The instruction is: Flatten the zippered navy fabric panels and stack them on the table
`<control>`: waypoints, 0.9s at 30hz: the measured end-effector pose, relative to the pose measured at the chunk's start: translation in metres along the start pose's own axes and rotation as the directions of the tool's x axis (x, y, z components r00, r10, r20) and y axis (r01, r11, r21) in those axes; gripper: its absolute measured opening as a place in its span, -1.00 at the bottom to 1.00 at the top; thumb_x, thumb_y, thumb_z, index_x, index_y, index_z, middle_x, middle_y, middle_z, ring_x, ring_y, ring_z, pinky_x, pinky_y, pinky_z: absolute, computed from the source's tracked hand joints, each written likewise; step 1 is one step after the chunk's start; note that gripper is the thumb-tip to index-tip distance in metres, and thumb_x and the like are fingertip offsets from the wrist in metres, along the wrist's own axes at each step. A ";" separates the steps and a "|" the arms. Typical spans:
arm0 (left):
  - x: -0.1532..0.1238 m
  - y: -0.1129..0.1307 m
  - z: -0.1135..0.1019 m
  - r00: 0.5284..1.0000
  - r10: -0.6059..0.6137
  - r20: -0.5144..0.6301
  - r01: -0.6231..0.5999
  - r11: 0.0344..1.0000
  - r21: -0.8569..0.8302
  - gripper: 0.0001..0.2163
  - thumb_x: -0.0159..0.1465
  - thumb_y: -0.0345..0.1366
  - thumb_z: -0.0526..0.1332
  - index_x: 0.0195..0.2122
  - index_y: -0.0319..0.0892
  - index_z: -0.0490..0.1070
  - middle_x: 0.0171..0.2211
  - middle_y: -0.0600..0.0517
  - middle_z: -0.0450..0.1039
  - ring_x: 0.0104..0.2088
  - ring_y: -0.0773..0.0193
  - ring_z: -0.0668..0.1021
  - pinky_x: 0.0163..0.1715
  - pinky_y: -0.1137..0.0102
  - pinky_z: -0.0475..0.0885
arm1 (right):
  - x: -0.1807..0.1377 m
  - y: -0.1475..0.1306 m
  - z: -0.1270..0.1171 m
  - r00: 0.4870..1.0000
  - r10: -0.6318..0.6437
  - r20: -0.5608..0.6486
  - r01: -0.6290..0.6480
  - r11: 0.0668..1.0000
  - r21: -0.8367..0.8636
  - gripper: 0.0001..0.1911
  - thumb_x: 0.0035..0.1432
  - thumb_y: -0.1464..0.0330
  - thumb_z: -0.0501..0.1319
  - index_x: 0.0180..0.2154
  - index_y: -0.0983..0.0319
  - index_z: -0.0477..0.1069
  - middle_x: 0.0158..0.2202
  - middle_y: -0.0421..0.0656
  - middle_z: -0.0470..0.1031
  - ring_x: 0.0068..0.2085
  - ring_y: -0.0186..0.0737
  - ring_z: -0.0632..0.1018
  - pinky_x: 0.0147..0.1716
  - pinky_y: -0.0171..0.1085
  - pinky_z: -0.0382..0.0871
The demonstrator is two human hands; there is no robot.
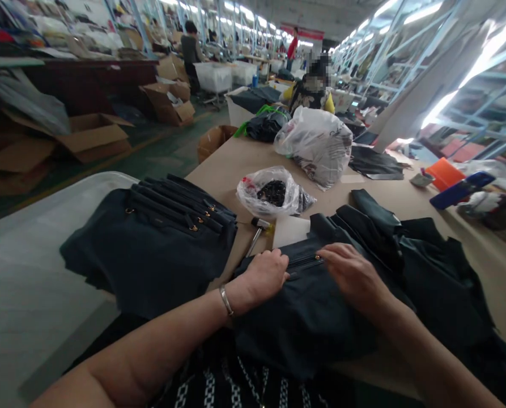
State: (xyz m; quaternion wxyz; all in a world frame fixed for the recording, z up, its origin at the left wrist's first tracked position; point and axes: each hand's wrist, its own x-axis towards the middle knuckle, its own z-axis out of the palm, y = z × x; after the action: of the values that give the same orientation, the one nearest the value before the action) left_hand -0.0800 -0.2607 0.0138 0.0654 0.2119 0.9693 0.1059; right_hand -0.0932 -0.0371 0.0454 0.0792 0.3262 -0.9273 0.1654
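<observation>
Nearest to us, our left hand [264,276] lay knuckles-up on the dark fabric piece [303,317], its fingers curled down and pressed onto the cloth at the left end of the zipper [306,262]. Our right hand [354,275] lay flat on the same piece just to the right, fingers together and stretched toward the zipper's gold end, fingertips touching it. Neither hand gripped anything; both simply pressed the cloth to the table [469,255]. The piece draped over the near table edge toward our lap.

To the left, a stack of finished dark pieces [151,243] with small gold fittings lay across the gap between the table and a pale tray [32,272], its right edge near our left wrist. Between that stack and our piece, a small hammer [256,231] rested on bare tabletop beside a pale card [290,231]. To the right, more loose dark cloth [431,266] crowded the surface, touching our piece, so little open room was left there.

Just beyond the hammer sat a clear bag of small dark parts [272,194], and behind it a bigger plastic bag [316,144]. Bare table showed around both. Farther right lay an orange box [445,173] and a blue phone [460,191]. At the far end a person [314,88] sat facing us.
</observation>
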 end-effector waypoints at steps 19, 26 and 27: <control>-0.027 0.003 -0.111 0.992 0.128 0.003 -0.128 0.988 -0.086 -0.85 0.29 -0.26 0.04 -0.34 -0.14 0.35 -0.48 0.08 0.39 -0.46 0.33 0.42 -0.44 0.44 0.22 | -0.006 -0.053 -0.044 0.944 0.162 0.288 -0.301 0.781 0.547 -0.84 0.27 0.26 0.01 -0.32 0.19 0.24 -0.45 -0.29 0.34 -0.43 -0.38 0.34 -0.42 -0.39 0.19; 0.014 -0.001 -0.038 0.988 0.097 0.123 -0.111 0.987 0.119 -0.84 0.26 -0.27 0.10 -0.25 -0.19 0.43 -0.36 -0.07 0.47 -0.31 0.13 0.49 -0.30 0.31 0.34 | -0.007 -0.013 0.033 0.910 0.307 0.278 -0.329 0.944 0.034 -0.84 0.27 0.31 0.03 -0.20 0.18 0.33 -0.41 -0.19 0.47 -0.40 -0.24 0.48 -0.43 -0.30 0.20; 0.016 0.000 -0.017 0.987 0.150 0.052 -0.156 0.978 0.140 -0.79 0.23 -0.27 0.15 -0.14 -0.19 0.42 -0.23 -0.11 0.47 -0.17 0.06 0.47 -0.17 0.23 0.35 | -0.007 -0.010 0.045 0.910 0.306 0.282 -0.299 0.952 -0.069 -0.84 0.27 0.33 0.02 -0.19 0.19 0.34 -0.36 -0.15 0.49 -0.37 -0.21 0.50 -0.42 -0.29 0.22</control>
State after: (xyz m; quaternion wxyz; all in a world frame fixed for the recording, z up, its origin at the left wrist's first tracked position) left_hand -0.0973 -0.2567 0.0295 0.0617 0.2920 0.9538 0.0362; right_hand -0.0831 -0.0561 0.0042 -0.0796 0.1985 -0.9701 0.1148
